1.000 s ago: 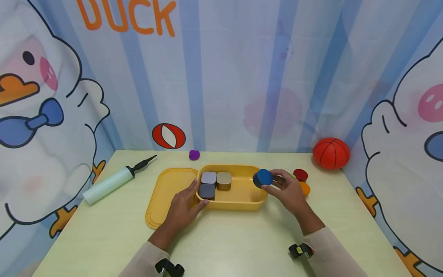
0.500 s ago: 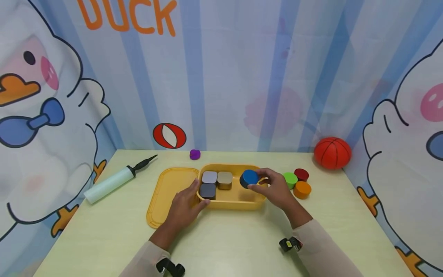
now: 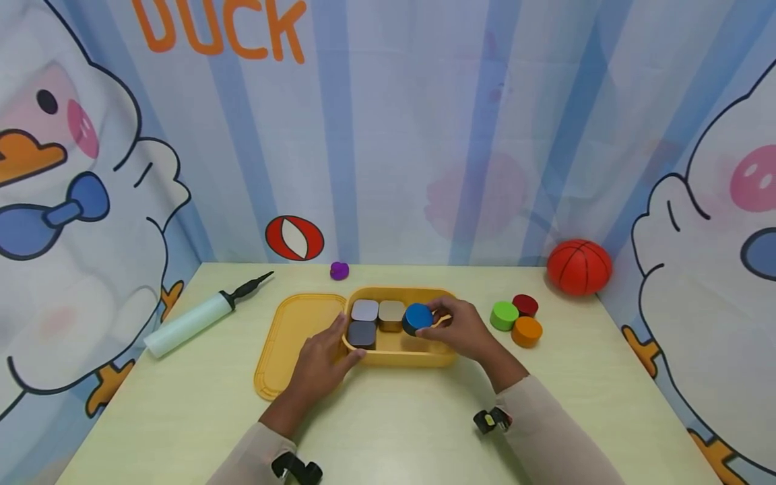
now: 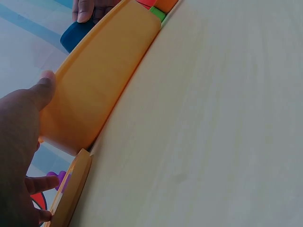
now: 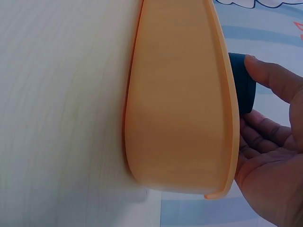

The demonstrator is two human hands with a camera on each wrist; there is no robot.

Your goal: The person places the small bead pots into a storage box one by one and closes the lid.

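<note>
R hand [image 3: 456,329] pinched blue round block [image 3: 418,318], prob. light, stiff & smooth, by its sides (best hold) over yellow box [image 3: 403,362], right of ctr.; L hand [image 3: 320,364], fingers apart, touched box's left end.

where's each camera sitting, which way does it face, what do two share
On the head: faces forward and down at the yellow box; left hand and right hand show.
On the left wrist: faces the box's outer wall; left hand and some right-hand fingers show.
On the right wrist: faces the box's outer wall; right hand shows.
Both wrist views share the yellow box and blue block.
</note>
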